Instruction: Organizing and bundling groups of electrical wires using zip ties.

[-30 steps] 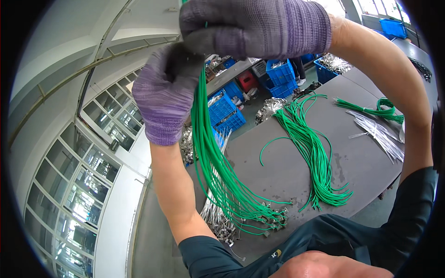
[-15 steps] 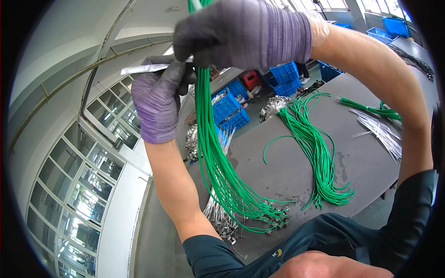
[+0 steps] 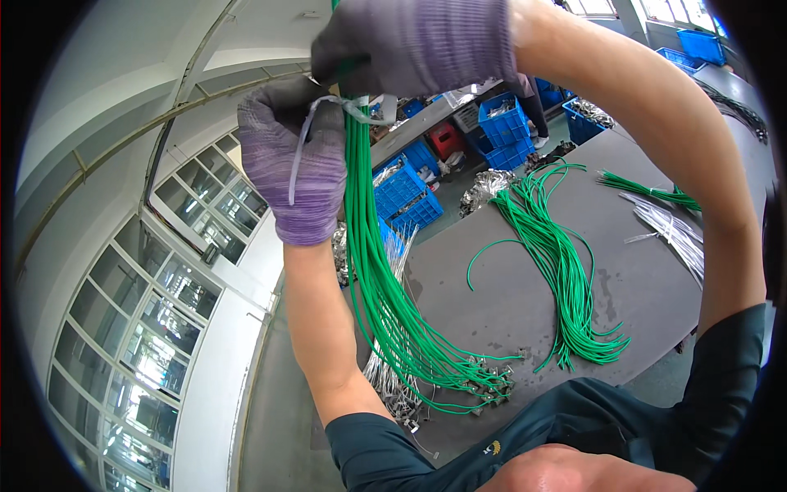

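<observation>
A long bundle of green wires (image 3: pixel 369 230) hangs from my gloved hands, its lower ends with small metal terminals (image 3: pixel 490 385) resting on the table. My right hand (image 3: pixel 414 49), a little blurred, is closed round the upper part of the bundle. Just below it, a white strip tie (image 3: pixel 300 152) passes across the wires, one end draped down over my left glove and the other sticking out to the right. My left hand (image 3: pixel 288 164) is closed against the bundle's left side, pinching at the tie; its fingertips are partly hidden.
A second green wire bundle (image 3: pixel 557 279) lies on the grey table (image 3: pixel 443 279). Farther right are white strips (image 3: pixel 668 234) and another green bundle (image 3: pixel 648 189). Silvery wires (image 3: pixel 393 369) lie behind the hanging bundle. Blue crates (image 3: pixel 402 193) stand beyond the table.
The white tie stuck out leftward from my left hand; now it bends across the wires with one end hanging down. My left hand has turned and shifted right; my right hand moved slightly.
</observation>
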The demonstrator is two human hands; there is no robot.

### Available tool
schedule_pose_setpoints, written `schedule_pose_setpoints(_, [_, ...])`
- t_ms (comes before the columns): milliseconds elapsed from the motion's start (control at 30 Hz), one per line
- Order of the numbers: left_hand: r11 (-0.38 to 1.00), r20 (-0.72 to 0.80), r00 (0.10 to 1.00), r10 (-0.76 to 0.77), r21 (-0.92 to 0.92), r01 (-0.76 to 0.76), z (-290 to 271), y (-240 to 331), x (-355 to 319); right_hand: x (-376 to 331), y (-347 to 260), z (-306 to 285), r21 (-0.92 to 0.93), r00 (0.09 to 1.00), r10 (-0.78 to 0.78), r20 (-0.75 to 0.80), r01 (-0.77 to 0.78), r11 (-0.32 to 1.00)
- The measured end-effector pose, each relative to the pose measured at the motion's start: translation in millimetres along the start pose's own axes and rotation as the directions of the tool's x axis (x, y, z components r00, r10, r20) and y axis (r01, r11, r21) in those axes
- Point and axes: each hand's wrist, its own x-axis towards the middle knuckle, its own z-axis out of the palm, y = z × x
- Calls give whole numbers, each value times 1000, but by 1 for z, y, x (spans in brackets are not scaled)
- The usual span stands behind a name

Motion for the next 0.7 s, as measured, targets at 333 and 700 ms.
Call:
schedule_pose_setpoints(333, [991,-31,997,-65,-121,60,1,7,-2,-9,-24,15,-154,952,189,-241,-230,961])
schedule_pose_setpoints(700, [999,-14,999,-35,-18,34,-4,-5,-14,-33,6,18,-606,865,-336,-372,47,794])
